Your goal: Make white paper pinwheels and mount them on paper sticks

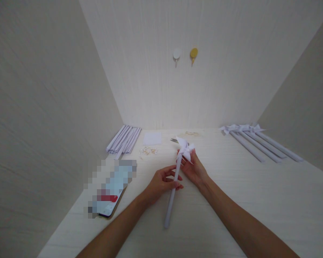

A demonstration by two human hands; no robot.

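Observation:
A white paper pinwheel [185, 149] on a rolled paper stick [170, 206] is held tilted over the table, its head pointing away from me. My left hand [163, 183] is closed around the middle of the stick, thumb on top and fingers behind it. Up at the head, my right hand [195, 168] has its fingers curled around the paper blades, with some fingertips hidden behind them. Partly covered by the pinwheel, a pair of scissors [173, 140] lies on the table with its blade tips showing.
Rolled paper sticks [125, 139] are piled at the back left. Several similar pinwheels [261, 143] lie at the back right. A white paper square [152, 138], small scattered pieces [148, 150] and a phone [115, 190] are on the left. Two hooks, white [176, 54] and yellow [193, 53], are on the back wall.

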